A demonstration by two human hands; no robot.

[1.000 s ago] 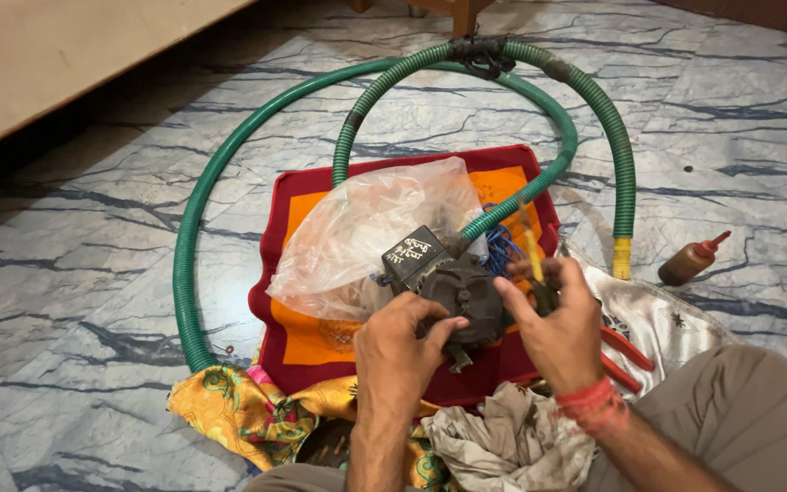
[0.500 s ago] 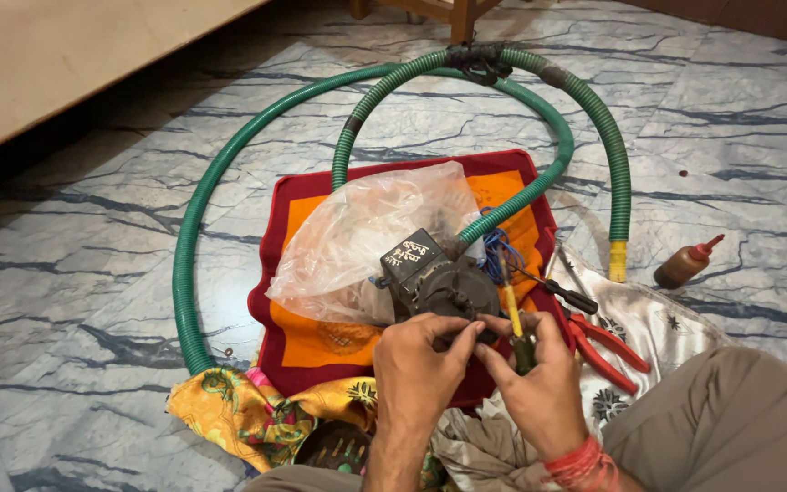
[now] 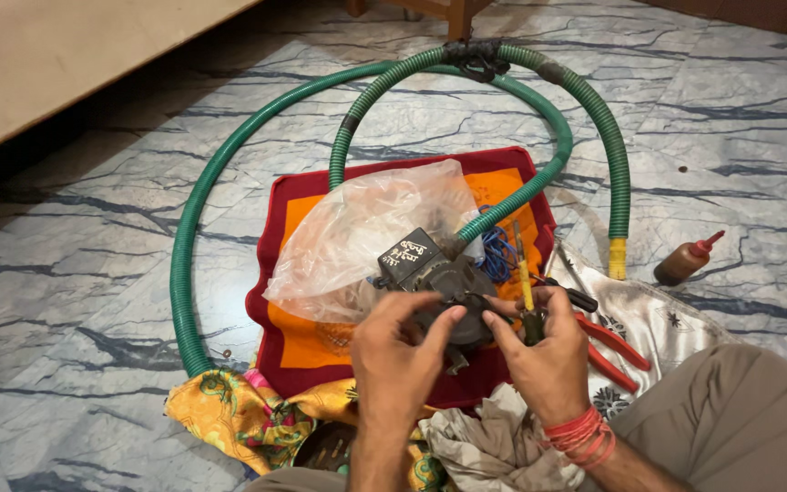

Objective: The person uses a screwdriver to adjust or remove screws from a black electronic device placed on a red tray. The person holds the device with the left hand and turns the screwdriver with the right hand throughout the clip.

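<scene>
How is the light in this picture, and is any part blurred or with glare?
Head view: soft, even indoor light; faint sheen on the marble floor and clear plastic bag, no harsh glare. Left hand, right hand and the dark metal part look reasonably sharp. The strip under the wooden board lies in shadow.

A grey marble floor (image 3: pixel 93 301) carries a coiled green hose (image 3: pixel 179 264), a red-and-orange mat (image 3: pixel 321 342), a brown squeeze bottle (image 3: pixel 685 260) at right, and a yellow patterned cloth (image 3: pixel 229 415) nearest.
</scene>
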